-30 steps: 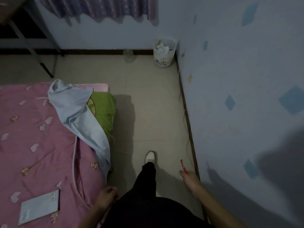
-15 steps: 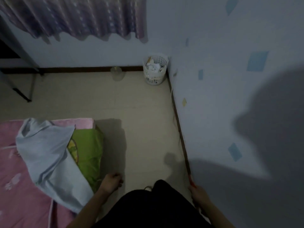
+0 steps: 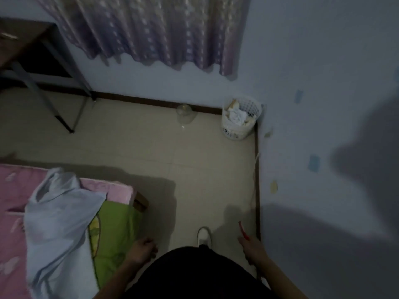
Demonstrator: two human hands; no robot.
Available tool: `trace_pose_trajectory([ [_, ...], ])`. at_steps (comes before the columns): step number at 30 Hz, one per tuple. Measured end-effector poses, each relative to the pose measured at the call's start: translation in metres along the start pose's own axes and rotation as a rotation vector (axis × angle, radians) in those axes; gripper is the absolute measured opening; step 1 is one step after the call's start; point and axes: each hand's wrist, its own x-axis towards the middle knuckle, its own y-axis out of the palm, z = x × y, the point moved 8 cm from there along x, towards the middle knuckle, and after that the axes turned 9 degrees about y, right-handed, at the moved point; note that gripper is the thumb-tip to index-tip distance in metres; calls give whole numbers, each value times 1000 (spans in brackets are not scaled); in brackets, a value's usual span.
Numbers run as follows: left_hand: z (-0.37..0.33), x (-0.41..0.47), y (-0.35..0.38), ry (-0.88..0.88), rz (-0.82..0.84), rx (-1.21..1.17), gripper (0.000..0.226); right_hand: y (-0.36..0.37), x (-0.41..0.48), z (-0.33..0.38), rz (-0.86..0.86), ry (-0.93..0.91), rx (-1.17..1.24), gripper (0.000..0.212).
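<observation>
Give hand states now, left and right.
Left hand: loosely curled, holding nothing.
Right hand: gripping a thin red stick.

The slim stick [image 3: 243,230] is bright red. The bed cover [image 3: 13,190] is pink with pale heart shapes, the garment [image 3: 58,223] is light blue, and the cloth [image 3: 116,229] is lime green with a yellow patch (its picture is too blurred to read). The curtain [image 3: 151,29] is mauve with rows of whitish dots. The floor [image 3: 151,147] is beige tile and the skirting [image 3: 151,102] dark brown. The basket [image 3: 237,133] is white lattice. The wall [image 3: 323,83] is pale, dotted with blue and yellow diamonds. The shoe [image 3: 204,235] is white and the trousers [image 3: 194,275] black.
</observation>
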Motion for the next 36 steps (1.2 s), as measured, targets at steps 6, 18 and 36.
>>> trace_pose_trajectory([
  [6, -57, 36, -19, -49, -116, -171, 26, -9, 62, 140, 92, -74, -128, 35],
  [18, -164, 174, -68, -110, -214, -183, 38, -39, 190, 341, 78, 0, -325, 35],
  [36, -381, 388, -228, -58, -279, -365, 13, -29, 317, 616, 188, 60, -407, 42],
])
